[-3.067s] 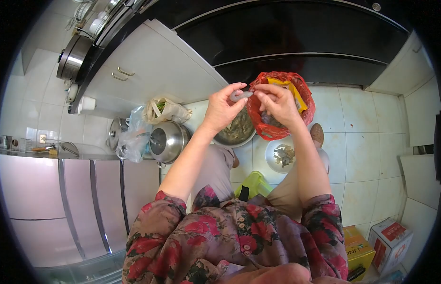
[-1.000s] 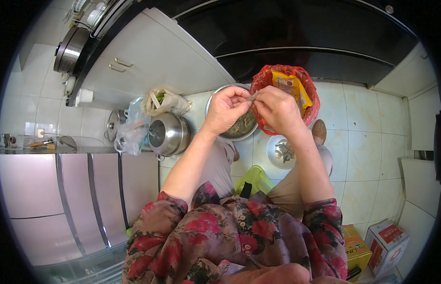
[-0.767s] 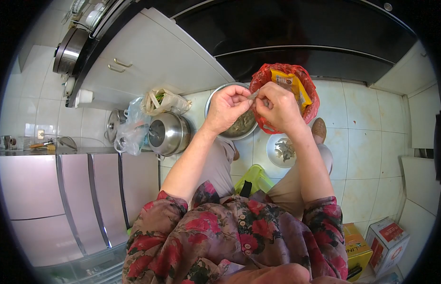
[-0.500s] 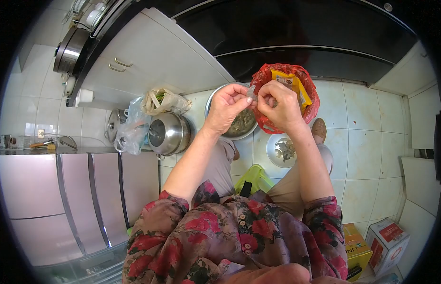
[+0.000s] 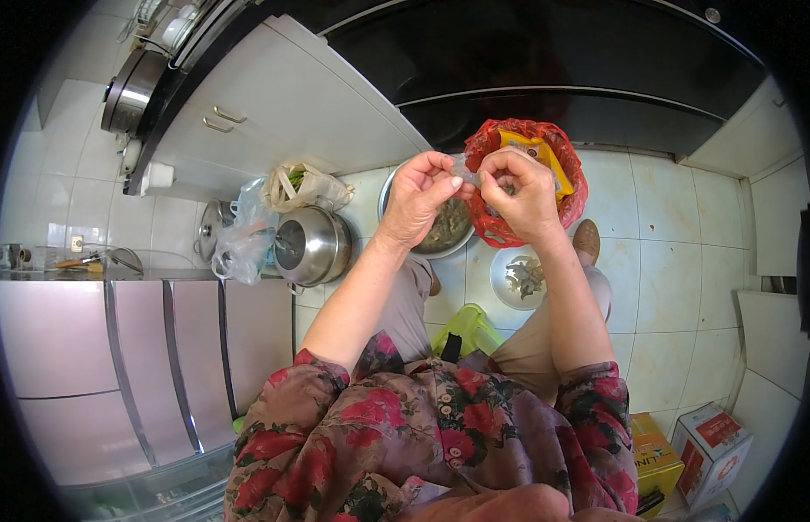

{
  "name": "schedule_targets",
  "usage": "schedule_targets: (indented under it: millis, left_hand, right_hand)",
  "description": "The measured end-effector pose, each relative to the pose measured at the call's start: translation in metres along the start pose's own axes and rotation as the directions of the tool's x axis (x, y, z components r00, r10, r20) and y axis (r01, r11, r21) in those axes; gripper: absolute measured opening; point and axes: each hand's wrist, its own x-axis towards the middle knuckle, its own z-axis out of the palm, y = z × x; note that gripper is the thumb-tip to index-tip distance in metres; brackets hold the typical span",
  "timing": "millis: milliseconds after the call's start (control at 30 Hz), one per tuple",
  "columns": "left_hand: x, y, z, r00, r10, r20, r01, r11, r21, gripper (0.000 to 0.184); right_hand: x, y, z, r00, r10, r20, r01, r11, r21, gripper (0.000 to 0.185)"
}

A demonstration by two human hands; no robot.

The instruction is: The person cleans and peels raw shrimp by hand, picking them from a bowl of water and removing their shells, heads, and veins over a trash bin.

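Shrimp (image 5: pixel 461 169), small, grey, translucent, is pinched between your bare left hand (image 5: pixel 414 200) and bare right hand (image 5: pixel 522 197), so pull gently.

Over there I see a dusky mauve blouse (image 5: pixel 405 435) splashed with red blooms and dark leaves, round buttons (image 5: pixel 455 452), loose sleeves (image 5: pixel 594 404), pale beige trousers (image 5: pixel 394 313) and a brown shoe (image 5: pixel 585 241).

Tiled floor (image 5: pixel 675 278), white bowl (image 5: pixel 502 292), basin (image 5: pixel 448 253), apparently red bag (image 5: pixel 499 231)
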Motion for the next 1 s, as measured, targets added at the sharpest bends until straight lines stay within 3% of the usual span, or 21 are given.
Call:
schedule_targets:
  millis: [133,233,333,400,500,800,1000]
  left_hand:
    - [0.0,0.003,0.003,1.0,0.016,0.01,-0.016,1.0,0.022,0.018]
    - [0.001,0.005,0.007,0.999,0.031,-0.017,-0.031,0.999,-0.016,0.017]
    - [0.002,0.004,0.005,0.995,0.097,-0.021,-0.094,0.989,0.11,0.016]
    - [0.002,0.003,0.001,0.999,0.053,0.006,-0.053,0.971,0.232,0.017]
    - [0.001,0.002,-0.001,0.999,0.034,0.025,-0.04,0.956,0.291,0.018]
    - [0.001,-0.002,-0.003,0.997,-0.033,-0.068,0.052,0.951,0.306,0.017]
    - [0.001,-0.005,-0.004,0.997,-0.037,-0.065,0.057,0.939,0.34,0.016]
  right_hand:
    - [0.0,-0.001,0.0,1.0,-0.01,-0.014,0.01,1.0,-0.017,0.007]
    - [0.001,-0.004,-0.002,0.991,-0.134,-0.01,0.132,0.988,-0.077,0.009]
    - [0.001,-0.005,-0.003,0.982,-0.171,0.077,0.183,0.959,-0.216,0.01]
    - [0.002,-0.001,-0.001,0.94,-0.332,0.081,0.34,0.89,-0.305,0.01]
    - [0.0,-0.004,-0.002,0.962,-0.237,0.133,0.267,0.918,-0.292,0.008]
    - [0.002,0.004,-0.006,0.953,-0.213,0.217,0.278,0.899,-0.338,0.01]
    - [0.0,0.002,0.0,0.986,-0.104,0.127,0.141,0.932,-0.333,0.009]
